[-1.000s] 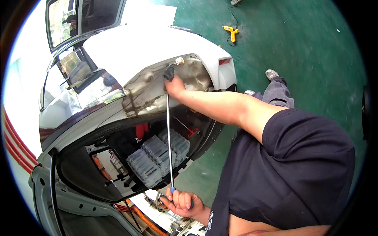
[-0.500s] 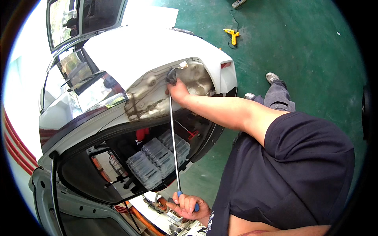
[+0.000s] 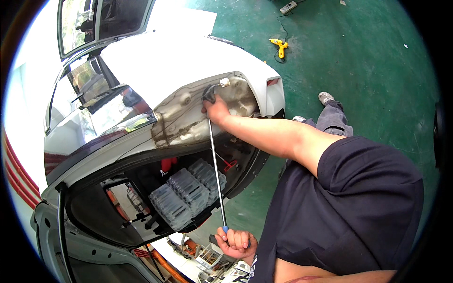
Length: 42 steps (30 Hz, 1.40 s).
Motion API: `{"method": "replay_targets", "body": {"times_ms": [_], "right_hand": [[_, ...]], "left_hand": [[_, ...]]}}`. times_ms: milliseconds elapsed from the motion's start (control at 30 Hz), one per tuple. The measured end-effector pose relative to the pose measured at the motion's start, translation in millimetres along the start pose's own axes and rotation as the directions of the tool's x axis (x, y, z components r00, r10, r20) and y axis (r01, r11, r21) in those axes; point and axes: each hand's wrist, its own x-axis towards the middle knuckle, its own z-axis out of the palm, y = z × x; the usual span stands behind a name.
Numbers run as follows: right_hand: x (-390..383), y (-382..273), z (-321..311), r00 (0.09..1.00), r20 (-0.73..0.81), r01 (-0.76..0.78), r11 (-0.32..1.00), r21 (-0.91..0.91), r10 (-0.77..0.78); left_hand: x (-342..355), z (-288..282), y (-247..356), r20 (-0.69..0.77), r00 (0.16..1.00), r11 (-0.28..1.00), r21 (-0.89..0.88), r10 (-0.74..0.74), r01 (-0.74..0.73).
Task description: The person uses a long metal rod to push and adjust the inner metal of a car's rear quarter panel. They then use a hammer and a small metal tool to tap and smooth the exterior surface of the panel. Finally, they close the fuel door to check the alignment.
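Observation:
My right hand (image 3: pixel 216 109), arm stretched out to the left, is closed round a dark grey piece (image 3: pixel 209 93) at the upper end of a long metal rod (image 3: pixel 216 165). It is against the bare, stained inner side panel (image 3: pixel 181 127) of a white car. Just beside it a small white connector (image 3: pixel 225 82) hangs on a wire. Lower down, my left hand (image 3: pixel 237 243) is curled round the rod's blue and black handle (image 3: pixel 225 229). The rod slants across the open boot, and my left fingers hide most of the handle. How the upper end meets the panel is hidden.
Clear plastic cases (image 3: pixel 186 191) lie stacked in the boot, near a red-handled tool (image 3: pixel 230 165). The raised tailgate (image 3: pixel 101 264) is at lower left. On the green floor lie a yellow glue gun (image 3: pixel 279 47) with its cord and a power strip (image 3: pixel 288 7).
The rod's handle end has swung to the right with my left hand, whose fingers have closed further round the handle. My right hand stays at the panel. The whole view has shifted slightly.

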Motion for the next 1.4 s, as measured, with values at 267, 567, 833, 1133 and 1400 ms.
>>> {"method": "replay_targets", "body": {"times_ms": [267,567,833,1133,1400], "right_hand": [[5,4,3,1.0,-0.01,0.02,1.0,-0.008,-0.02],[9,3,3,0.999,-0.049,0.023,1.0,-0.002,-0.023],[16,14,7,0.999,-0.035,0.016,0.999,0.036,-0.015],[13,8,7,0.999,-0.048,-0.006,0.997,0.072,0.01],[11,8,7,0.995,-0.084,0.059,0.998,0.016,-0.058]], "left_hand": [[3,16,-14,0.003,0.994,0.983,-0.151,0.105,-0.103],[9,8,-27,-0.054,0.996,0.995,-0.073,0.064,-0.068],[5,6,-27,-0.101,0.993,0.997,-0.019,0.067,-0.069],[11,10,-35,-0.06,0.997,0.99,-0.129,0.056,-0.063],[14,1,-27,-0.072,0.997,0.999,0.027,0.032,-0.03]]}}
